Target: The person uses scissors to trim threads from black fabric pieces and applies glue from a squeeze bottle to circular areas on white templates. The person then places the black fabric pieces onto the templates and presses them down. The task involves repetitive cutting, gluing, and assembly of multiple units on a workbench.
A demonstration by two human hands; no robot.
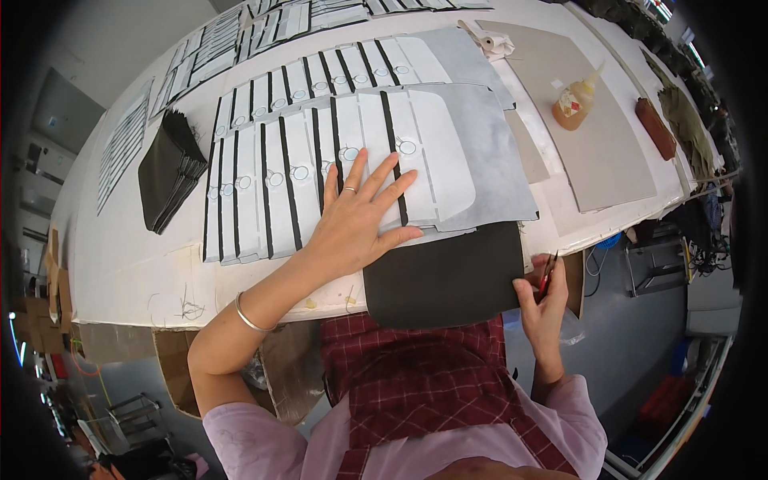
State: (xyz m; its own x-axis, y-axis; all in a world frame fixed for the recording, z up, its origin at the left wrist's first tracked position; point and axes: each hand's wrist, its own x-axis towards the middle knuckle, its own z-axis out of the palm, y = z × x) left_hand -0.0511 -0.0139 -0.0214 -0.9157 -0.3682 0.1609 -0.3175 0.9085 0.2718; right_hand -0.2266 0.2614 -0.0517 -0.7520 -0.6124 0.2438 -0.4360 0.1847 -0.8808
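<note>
Nearest us: a checked maroon apron [432, 392] over a pink shirt [256, 440]. Just past it, we have the black sheet [444, 276] at the tabletop's [120, 272] near edge, jutting out over the apron; its far side meets the white panels [452, 160], and we can't tell how far it runs under. Left hand [352, 224]: laid palm down on the panels, fingers spread, grasping nothing, ring on one finger, bangle [246, 320] on the forearm. Right hand [546, 308]: closed around red snips [546, 278], tips pointing away from the body, thumb at the sheet's right edge. The panels overlap in two rows, with black strips and small round marks, grey material showing at their right. Left of them we note a dark stack [170, 176], fanned at one end; nearer the edge, loose threads [190, 306]. On the right: a beige board [608, 160] carrying a bottle [572, 108] of amber liquid, a crumpled pale cloth [490, 40] by its far end, a brown block [656, 128] beyond. More striped pieces [280, 28] line the far side.
</note>
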